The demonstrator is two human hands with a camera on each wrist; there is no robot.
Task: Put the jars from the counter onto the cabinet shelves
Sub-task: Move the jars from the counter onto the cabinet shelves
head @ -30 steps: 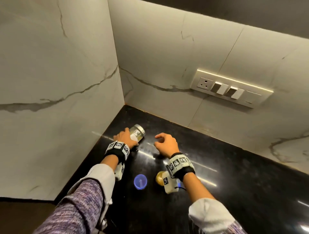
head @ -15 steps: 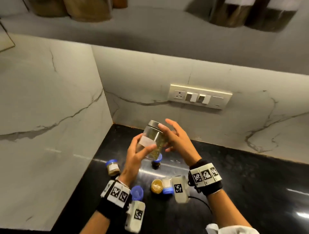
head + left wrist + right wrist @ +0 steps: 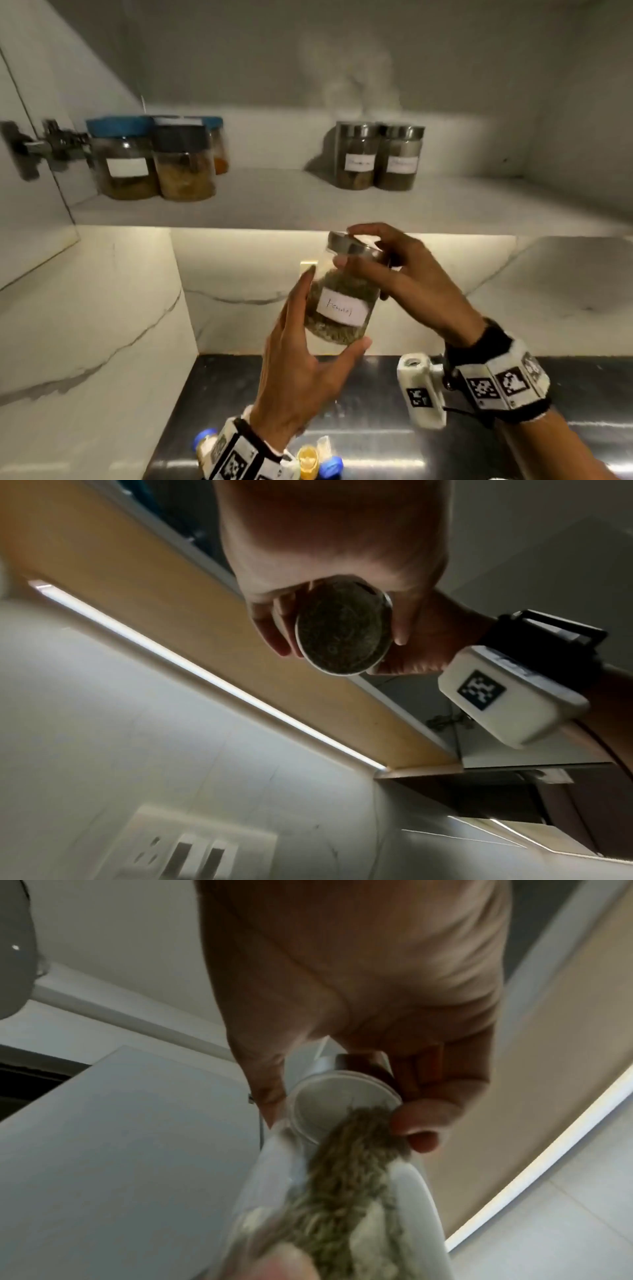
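A glass jar [image 3: 337, 301] of green-brown seeds, with a silver lid and a white handwritten label, is held tilted in the air below the cabinet shelf [image 3: 308, 209]. My left hand [image 3: 308, 346] grips its lower body, thumb under the base. My right hand [image 3: 394, 270] curls round the silver lid. The left wrist view looks up at the jar's base [image 3: 342, 631] between the fingers. In the right wrist view the jar [image 3: 342, 1191] runs toward the camera, my fingers round the lid end. Small jars [image 3: 308, 462] stand on the black counter [image 3: 376, 438] at the bottom edge.
On the shelf stand three jars at the left [image 3: 154, 161], two with blue lids, and two silver-lidded labelled jars [image 3: 376, 157] right of centre. An open cabinet door with a hinge [image 3: 34, 147] is at far left. Marble walls enclose the corner.
The left hand lifted the jar from the counter up to just under the shelf. The right hand came onto its lid. My view tilted up, and the shelf came into sight.
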